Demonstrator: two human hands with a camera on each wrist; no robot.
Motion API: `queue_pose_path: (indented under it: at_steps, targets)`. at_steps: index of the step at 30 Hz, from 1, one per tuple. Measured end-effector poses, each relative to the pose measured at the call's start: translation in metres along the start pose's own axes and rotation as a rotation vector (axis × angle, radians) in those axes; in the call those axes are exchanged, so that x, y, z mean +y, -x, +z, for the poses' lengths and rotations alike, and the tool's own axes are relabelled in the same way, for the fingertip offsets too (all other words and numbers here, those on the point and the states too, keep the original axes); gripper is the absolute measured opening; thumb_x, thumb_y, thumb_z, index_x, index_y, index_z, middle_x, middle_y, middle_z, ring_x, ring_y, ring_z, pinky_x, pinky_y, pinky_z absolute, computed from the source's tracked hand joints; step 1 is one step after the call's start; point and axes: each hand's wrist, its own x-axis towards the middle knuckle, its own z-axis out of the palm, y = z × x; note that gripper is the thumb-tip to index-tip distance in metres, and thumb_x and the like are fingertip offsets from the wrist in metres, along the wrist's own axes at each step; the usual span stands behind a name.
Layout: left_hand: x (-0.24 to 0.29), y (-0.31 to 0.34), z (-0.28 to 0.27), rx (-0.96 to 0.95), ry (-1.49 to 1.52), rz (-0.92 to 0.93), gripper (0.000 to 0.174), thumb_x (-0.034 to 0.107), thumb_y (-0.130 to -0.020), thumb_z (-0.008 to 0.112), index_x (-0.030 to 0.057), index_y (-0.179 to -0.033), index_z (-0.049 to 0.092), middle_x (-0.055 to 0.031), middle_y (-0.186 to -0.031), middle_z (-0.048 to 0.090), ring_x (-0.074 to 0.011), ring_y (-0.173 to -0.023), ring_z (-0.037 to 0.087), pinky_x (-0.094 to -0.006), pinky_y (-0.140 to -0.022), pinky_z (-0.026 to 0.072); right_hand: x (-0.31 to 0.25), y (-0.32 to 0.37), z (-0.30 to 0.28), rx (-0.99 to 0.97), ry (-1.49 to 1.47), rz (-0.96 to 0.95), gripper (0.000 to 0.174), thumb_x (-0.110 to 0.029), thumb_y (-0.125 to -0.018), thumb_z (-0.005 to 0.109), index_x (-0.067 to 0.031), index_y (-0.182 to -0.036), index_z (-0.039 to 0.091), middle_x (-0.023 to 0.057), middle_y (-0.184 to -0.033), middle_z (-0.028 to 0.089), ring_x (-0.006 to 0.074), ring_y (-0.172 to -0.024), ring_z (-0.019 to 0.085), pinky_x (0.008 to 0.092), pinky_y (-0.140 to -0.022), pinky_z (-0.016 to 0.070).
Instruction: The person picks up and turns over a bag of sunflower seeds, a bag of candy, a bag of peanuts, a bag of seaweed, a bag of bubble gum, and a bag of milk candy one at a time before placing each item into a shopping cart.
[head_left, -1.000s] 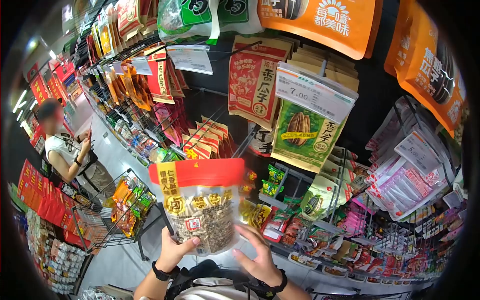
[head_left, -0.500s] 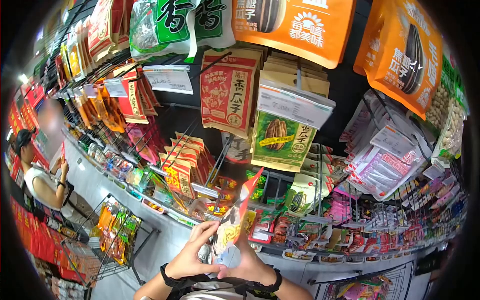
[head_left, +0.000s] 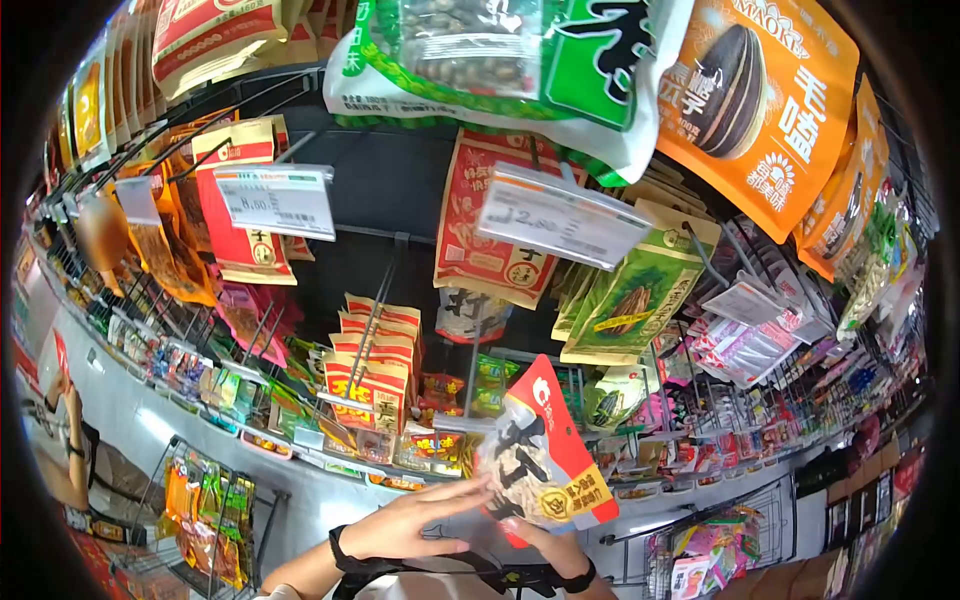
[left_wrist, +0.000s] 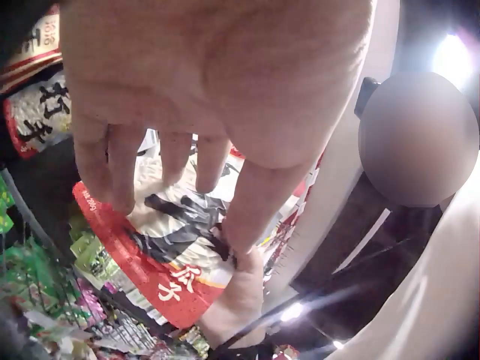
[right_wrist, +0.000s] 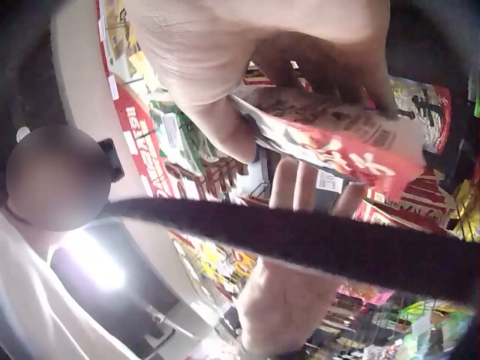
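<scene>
Hands: left (head_left: 412, 522) straight-fingered, right (right_wrist: 262, 45) round pouch (head_left: 548, 462)

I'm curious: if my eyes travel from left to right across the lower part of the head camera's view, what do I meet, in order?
Another person's forearm → orange and green packets → the left hand → the red-and-white bag → pink packets.
</scene>
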Motion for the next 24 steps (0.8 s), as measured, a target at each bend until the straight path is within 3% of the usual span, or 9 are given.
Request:
queue_pose_path:
  at_steps: [3,6,8,10,12,13,20,21,24]
  targets:
    - [-0.004,0.000,-0.010,-0.087,0.097,0.026,0.062,0.016,-0.088,0.076,0.0101,-0.146,0.053,-0.0137,-0.154,0.046,-0.0306,-0.141,0.045,-0.0417,-0.113,0.0387,0.007,0.009,0.008,0.128,-0.006,0.032,0.050,0.001,-0.088,0.073,0.0018,-0.135,0.056,0.0080,-0.128,0.065,0.0164,-0.115,0.062,0.0314,-0.100,0.0484]
    - [-0.025,0.001,-0.017,0.028,0.217,-0.009,0.049,0.011,-0.088,0.075,0.0064,-0.134,0.060,-0.0118,-0.148,0.054,-0.0288,-0.135,0.052,-0.0403,-0.109,0.0433,0.031,0.017,0.015,0.402,-0.117,-0.015,0.045,0.004,-0.085,0.073,0.0028,-0.128,0.060,0.0079,-0.122,0.067,0.0163,-0.109,0.064,0.0313,-0.095,0.0511]
    - [-0.043,0.005,-0.023,0.165,0.270,-0.167,0.028,0.002,-0.089,0.070,0.0023,-0.116,0.063,-0.0074,-0.119,0.065,-0.0126,-0.111,0.062,-0.0272,-0.089,0.0501,0.037,0.018,0.019,0.485,-0.200,-0.054,0.050,0.008,-0.082,0.071,0.0030,-0.130,0.056,0.0084,-0.123,0.065,0.0170,-0.110,0.063,0.0323,-0.095,0.0506]
    - [-0.073,0.005,-0.028,0.345,0.330,-0.189,0.029,0.001,-0.088,0.066,0.0022,-0.117,0.062,-0.0069,-0.114,0.067,-0.0101,-0.096,0.064,-0.0260,-0.075,0.0497,0.050,0.026,0.015,0.533,-0.220,-0.010,0.057,0.012,-0.081,0.066,0.0033,-0.136,0.050,0.0100,-0.130,0.061,0.0192,-0.117,0.061,0.0350,-0.102,0.0484]
    - [-0.074,-0.006,-0.033,0.478,0.320,-0.184,0.036,0.000,-0.088,0.064,0.0019,-0.123,0.057,-0.0077,-0.118,0.066,-0.0100,-0.095,0.064,-0.0249,-0.074,0.0500,0.052,0.031,0.011,0.521,-0.172,-0.016,0.058,0.011,-0.081,0.066,0.0029,-0.137,0.049,0.0100,-0.131,0.061,0.0193,-0.117,0.061,0.0352,-0.103,0.0479]
    - [-0.069,-0.009,-0.037,0.420,0.414,-0.233,0.046,-0.004,-0.091,0.061,0.0033,-0.134,0.047,-0.0061,-0.125,0.058,-0.0076,-0.099,0.060,-0.0222,-0.085,0.0475,0.053,0.034,0.010,0.512,-0.150,-0.018,0.059,0.011,-0.081,0.066,0.0027,-0.137,0.049,0.0100,-0.131,0.061,0.0193,-0.117,0.061,0.0354,-0.103,0.0476]
    - [-0.058,-0.018,-0.022,0.410,0.675,-0.142,0.050,-0.007,-0.092,0.059,0.0019,-0.139,0.043,-0.0077,-0.129,0.055,-0.0119,-0.100,0.061,-0.0274,-0.092,0.0506,0.068,0.042,-0.014,0.433,-0.090,-0.036,0.052,0.005,-0.081,0.075,0.0023,-0.130,0.056,0.0074,-0.123,0.065,0.0151,-0.110,0.063,0.0325,-0.097,0.0504]
    - [-0.052,-0.018,-0.020,0.434,0.732,-0.127,0.057,-0.005,-0.093,0.061,0.0009,-0.144,0.039,-0.0105,-0.131,0.054,-0.0116,-0.101,0.061,-0.0319,-0.099,0.0511,0.080,0.041,-0.023,0.400,-0.080,-0.015,0.052,0.004,-0.081,0.076,0.0023,-0.129,0.057,0.0073,-0.122,0.066,0.0148,-0.110,0.063,0.0323,-0.096,0.0509]
    - [-0.039,-0.014,-0.016,0.465,0.666,-0.117,0.062,-0.007,-0.093,0.061,0.0013,-0.149,0.035,-0.0114,-0.135,0.051,-0.0117,-0.100,0.061,-0.0334,-0.100,0.0515,0.094,0.034,-0.033,0.303,-0.058,0.028,0.050,0.000,-0.080,0.080,0.0018,-0.126,0.060,0.0066,-0.120,0.068,0.0138,-0.107,0.064,0.0315,-0.094,0.0521]
